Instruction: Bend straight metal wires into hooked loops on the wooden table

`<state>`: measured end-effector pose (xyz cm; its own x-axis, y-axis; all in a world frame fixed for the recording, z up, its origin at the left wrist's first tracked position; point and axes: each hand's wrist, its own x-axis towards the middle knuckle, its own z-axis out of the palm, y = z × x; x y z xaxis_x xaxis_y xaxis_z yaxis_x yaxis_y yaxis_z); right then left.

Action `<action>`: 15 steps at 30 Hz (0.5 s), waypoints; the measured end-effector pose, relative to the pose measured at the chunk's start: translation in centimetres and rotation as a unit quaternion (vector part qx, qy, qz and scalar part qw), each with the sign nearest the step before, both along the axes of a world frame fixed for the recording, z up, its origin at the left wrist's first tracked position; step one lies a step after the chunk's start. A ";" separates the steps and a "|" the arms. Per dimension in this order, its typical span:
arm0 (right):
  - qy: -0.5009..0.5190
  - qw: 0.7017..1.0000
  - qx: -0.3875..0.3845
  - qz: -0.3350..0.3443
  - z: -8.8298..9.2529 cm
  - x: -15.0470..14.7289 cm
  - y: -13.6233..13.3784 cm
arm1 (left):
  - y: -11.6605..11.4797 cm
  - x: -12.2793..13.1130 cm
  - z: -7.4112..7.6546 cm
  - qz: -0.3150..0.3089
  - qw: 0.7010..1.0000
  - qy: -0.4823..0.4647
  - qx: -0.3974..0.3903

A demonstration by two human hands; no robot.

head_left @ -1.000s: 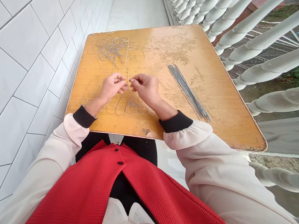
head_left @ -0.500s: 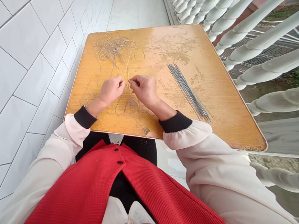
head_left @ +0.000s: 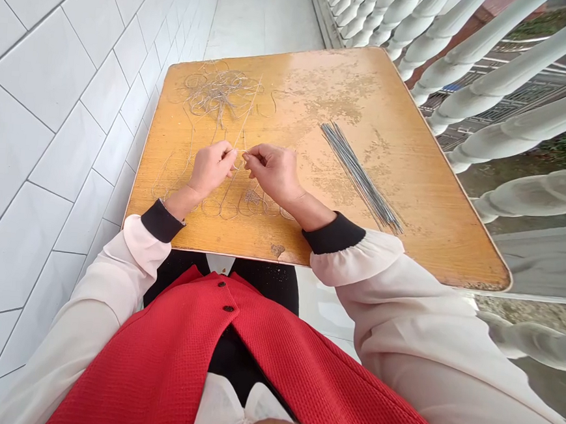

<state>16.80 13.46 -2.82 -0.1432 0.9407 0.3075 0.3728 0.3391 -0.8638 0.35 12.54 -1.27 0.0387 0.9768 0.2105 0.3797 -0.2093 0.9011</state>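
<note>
My left hand [head_left: 211,166] and my right hand [head_left: 272,170] meet fingertip to fingertip above the near part of a worn wooden table [head_left: 412,183]. Both pinch one thin wire [head_left: 248,119] that runs from my fingers toward the table's far left. Under my hands several bent wire loops [head_left: 237,206] lie in a row along the front edge. A bundle of straight grey wires [head_left: 361,176] lies diagonally to the right of my right hand, untouched.
A tangle of loose wire [head_left: 217,93] sits at the far left corner of the table. A white tiled wall [head_left: 52,89] runs close along the left. White balusters [head_left: 476,51] line the right side, with tiled floor beyond the table.
My hands stayed together at the same spot, the fingers shifting slightly on the wire. The wire's far end swung a little to the right.
</note>
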 end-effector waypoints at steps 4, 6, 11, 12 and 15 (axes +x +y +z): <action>0.036 0.999 -0.014 0.000 0.1 0.0 0.0 | 0.0 0.2 0.2 -0.007 0.998 -0.029 -0.047; 0.075 0.996 -0.039 0.010 0.4 -0.1 0.0 | -0.1 0.3 0.2 -0.006 0.998 -0.035 -0.060; 0.179 0.973 -0.139 0.052 1.5 -0.1 -0.2 | -0.2 0.5 0.0 -0.008 0.999 -0.026 -0.044; 0.192 0.968 -0.153 0.056 1.7 -0.1 -0.3 | -0.2 0.5 -0.1 -0.009 0.999 -0.025 -0.041; 0.214 0.958 -0.183 0.060 2.2 0.0 -0.4 | -0.2 0.6 -0.3 -0.017 0.999 -0.025 -0.037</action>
<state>16.77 13.09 -0.66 -0.1914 0.9814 0.0142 -0.0651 0.0017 -0.9979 0.97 12.32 -1.53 0.0627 0.9882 0.1395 0.3282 -0.1524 0.9322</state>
